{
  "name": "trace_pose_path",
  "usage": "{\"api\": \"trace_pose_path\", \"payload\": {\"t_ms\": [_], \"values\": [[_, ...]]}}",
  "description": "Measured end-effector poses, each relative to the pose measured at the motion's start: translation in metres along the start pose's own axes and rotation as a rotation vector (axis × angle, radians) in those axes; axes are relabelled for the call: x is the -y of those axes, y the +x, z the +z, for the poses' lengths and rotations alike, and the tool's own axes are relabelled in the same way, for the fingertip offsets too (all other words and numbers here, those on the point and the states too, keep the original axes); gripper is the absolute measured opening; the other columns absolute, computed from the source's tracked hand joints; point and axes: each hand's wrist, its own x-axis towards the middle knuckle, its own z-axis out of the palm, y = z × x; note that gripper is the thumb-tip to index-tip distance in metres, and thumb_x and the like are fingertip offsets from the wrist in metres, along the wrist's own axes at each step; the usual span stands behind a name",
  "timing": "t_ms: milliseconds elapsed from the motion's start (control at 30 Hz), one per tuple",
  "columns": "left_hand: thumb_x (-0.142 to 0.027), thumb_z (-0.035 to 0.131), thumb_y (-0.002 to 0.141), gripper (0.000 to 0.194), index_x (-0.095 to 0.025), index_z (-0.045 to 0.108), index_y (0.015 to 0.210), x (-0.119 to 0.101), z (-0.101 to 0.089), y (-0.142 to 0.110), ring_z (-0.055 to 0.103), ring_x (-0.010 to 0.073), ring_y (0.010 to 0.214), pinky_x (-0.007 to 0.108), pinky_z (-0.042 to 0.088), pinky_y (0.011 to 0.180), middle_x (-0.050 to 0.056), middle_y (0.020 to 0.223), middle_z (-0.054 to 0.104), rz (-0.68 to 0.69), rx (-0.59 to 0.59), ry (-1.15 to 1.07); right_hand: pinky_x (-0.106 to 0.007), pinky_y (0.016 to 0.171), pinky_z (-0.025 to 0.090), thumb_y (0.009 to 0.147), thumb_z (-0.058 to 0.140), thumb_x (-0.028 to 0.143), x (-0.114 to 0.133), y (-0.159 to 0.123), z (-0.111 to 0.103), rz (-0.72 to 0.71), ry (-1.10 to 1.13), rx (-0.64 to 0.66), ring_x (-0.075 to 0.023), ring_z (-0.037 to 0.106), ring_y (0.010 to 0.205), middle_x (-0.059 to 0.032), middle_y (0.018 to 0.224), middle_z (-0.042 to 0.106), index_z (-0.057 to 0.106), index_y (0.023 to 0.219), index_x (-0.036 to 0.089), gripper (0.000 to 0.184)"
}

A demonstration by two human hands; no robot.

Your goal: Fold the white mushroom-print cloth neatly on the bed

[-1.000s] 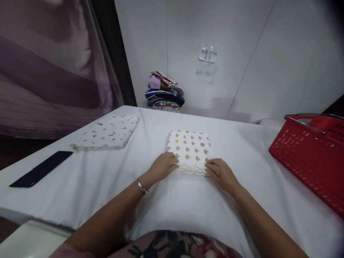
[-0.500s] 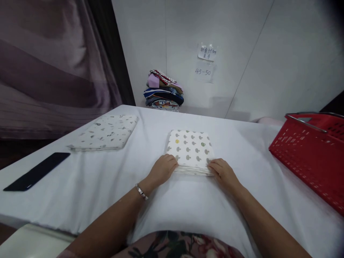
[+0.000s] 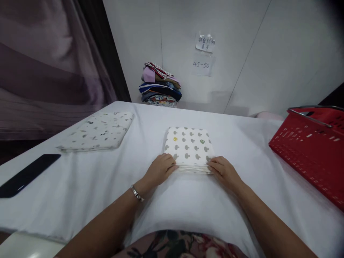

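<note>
A folded white cloth (image 3: pixel 189 146) with grey mushroom prints, one yellow and one green, lies flat in front of me. Its near edge shows several stacked layers. My left hand (image 3: pixel 161 167) pinches the near left corner between thumb and fingers. At the near right corner, my right hand (image 3: pixel 224 171) grips the layers in the same way. Both hands rest low, close to the table surface. A second folded white cloth (image 3: pixel 100 130) with small scattered prints lies to the left, apart from my hands.
A white-covered table (image 3: pixel 139 143) spans the view. A dark flat slab (image 3: pixel 29 175) lies at the left edge, a red basket (image 3: pixel 311 150) with a metal handle at the right. Behind stands a pile of folded fabrics (image 3: pixel 160 86) by the wall, below paper signs (image 3: pixel 202 65).
The view has shifted slightly, so the surroundings sit a little farther left and higher. Both hands keep their hold on the near corners of the mushroom-print cloth, which stays folded.
</note>
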Motion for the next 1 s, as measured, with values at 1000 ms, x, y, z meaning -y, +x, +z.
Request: {"api": "trace_pose_path", "payload": {"t_ms": [1000], "values": [[-0.029, 0.05, 0.087, 0.015, -0.02, 0.06, 0.089, 0.0049, 0.0039, -0.0008, 0.05, 0.0166, 0.082, 0.032, 0.038, 0.071, 0.003, 0.085, 0.057, 0.025, -0.028, -0.01, -0.031, 0.068, 0.042, 0.09, 0.044, 0.021, -0.0013, 0.0001, -0.0042, -0.078, -0.084, -0.02, -0.0185, 0.05, 0.081, -0.0068, 0.085, 0.058, 0.063, 0.096, 0.021, 0.02]]}}
